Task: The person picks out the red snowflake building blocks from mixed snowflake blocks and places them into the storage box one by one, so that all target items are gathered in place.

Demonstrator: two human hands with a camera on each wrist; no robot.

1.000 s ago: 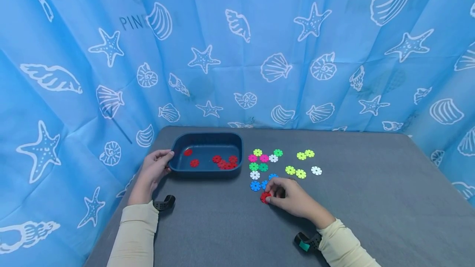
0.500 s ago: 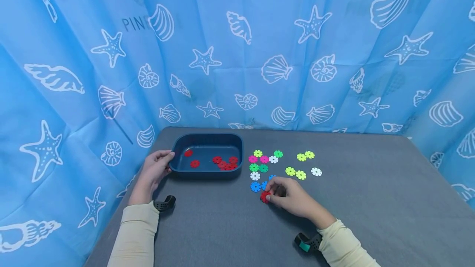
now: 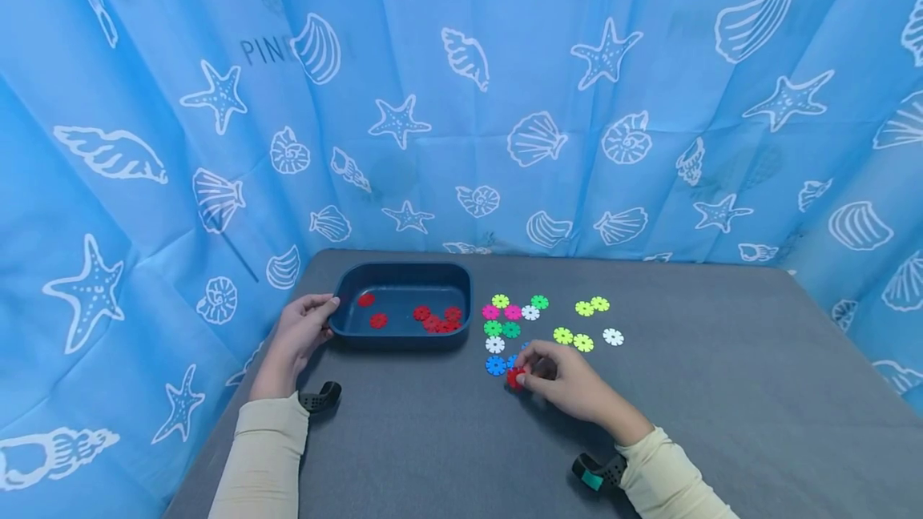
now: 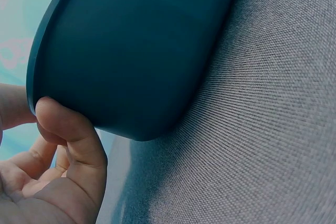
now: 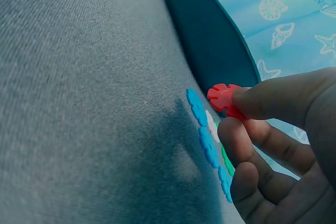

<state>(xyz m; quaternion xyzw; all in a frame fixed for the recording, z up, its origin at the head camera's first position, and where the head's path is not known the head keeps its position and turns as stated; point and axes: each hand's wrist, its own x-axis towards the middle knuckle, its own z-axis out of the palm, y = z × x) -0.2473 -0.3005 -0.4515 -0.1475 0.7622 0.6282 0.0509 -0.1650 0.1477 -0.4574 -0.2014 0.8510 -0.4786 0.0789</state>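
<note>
My left hand [image 3: 299, 331] grips the left end of a dark blue rectangular tub [image 3: 404, 338]; in the left wrist view the thumb [image 4: 68, 121] presses at its rim. Several red notched plastic discs [image 3: 378, 320] lie inside the tub, most bunched toward its right end. Between thumb and fingers, my right hand [image 3: 566, 383] pinches another red notched disc [image 5: 223, 98], held above the cloth in the right wrist view. Right by that hand are blue discs [image 3: 495, 365], partly hidden behind its fingers.
Right of the tub, discs lie flat on the grey cloth [image 3: 418, 439]: white [image 3: 493, 344], green [image 3: 493, 328], pink [image 3: 490, 311] and yellow-green [image 3: 501, 301]. Further right are several more yellow-green discs [image 3: 562, 335] and a white one [image 3: 613, 336]. A blue shell-patterned curtain [image 3: 497, 102] hangs behind.
My right hand with the red disc has shifted very slightly up, covering more of the blue discs. My left hand stays on the tub; the whole view has tilted a little.
</note>
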